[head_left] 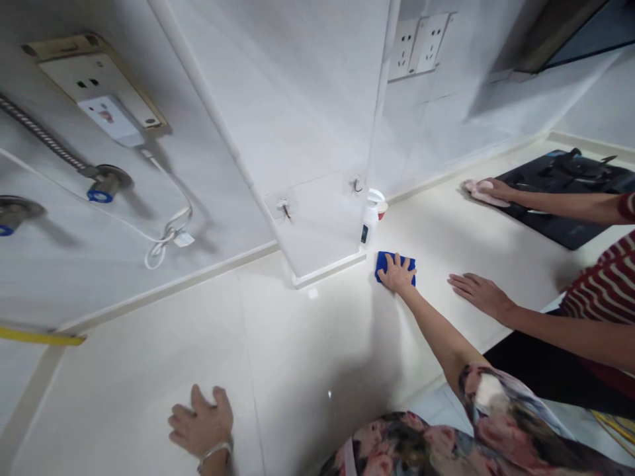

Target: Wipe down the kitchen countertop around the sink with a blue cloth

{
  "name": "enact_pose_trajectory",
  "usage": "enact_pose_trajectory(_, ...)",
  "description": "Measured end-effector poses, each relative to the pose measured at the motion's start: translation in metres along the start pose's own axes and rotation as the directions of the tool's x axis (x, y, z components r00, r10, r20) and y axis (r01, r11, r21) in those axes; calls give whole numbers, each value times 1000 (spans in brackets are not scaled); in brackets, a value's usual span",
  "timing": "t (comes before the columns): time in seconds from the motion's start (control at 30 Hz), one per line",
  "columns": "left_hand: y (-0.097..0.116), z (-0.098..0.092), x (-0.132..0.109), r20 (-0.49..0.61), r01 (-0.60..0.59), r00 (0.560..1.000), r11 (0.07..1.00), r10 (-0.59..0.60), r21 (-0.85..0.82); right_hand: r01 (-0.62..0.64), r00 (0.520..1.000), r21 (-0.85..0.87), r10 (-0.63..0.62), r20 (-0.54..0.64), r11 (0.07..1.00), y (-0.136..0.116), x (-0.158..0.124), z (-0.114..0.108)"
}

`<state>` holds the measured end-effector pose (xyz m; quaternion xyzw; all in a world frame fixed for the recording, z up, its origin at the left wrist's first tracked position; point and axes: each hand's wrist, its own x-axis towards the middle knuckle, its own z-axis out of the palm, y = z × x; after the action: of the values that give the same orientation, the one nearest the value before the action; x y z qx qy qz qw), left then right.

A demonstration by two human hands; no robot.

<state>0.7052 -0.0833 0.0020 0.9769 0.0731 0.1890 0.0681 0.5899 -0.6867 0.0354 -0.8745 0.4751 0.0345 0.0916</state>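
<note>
My right hand point(397, 274) presses down on a folded blue cloth point(381, 259) on the white countertop point(307, 344). Its fingers are spread over the cloth, close to the corner of a wall pillar. At the lower left, my left hand point(202, 422), with a bracelet at the wrist, is over the counter; its fingers are apart and nothing is in it. I cannot tell whether that palm touches the surface. Just beyond the blue cloth, a white bottle point(370, 221) stands against the pillar, partly covering a small red and white container point(381, 209).
On the right, a co-worker in a striped top point(602, 284) holds a pink cloth point(483, 192) beside a black gas stove point(555, 198); their other hand point(479, 294) lies near mine. Sockets, a plugged-in white adapter point(112, 119) and a looped cable point(166, 241) are on the left wall.
</note>
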Motion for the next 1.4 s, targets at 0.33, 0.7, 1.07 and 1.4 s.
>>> enact_pose_trajectory(0.33, 0, 0, 1, -4, -26, 1000, 999, 26, -36, 176, 966, -88, -189, -175, 980, -85, -64, 22)
enact_pose_trajectory(0.7, 5, -6, -1, 18, -4, 1000, 996, 6, -92, 416, 869, 410, -223, -441, 812, -56, -58, 35)
enact_pose_trajectory(1.07, 9, -5, -12, -14, -26, 1000, 988, 24, -152, 386, 861, 85, -326, -390, 918, -139, -42, 30)
enact_pose_trajectory(1.4, 8, -1, -18, 19, 16, 1000, 987, -13, -161, 836, 548, 53, -825, -137, 547, -217, -165, 71)
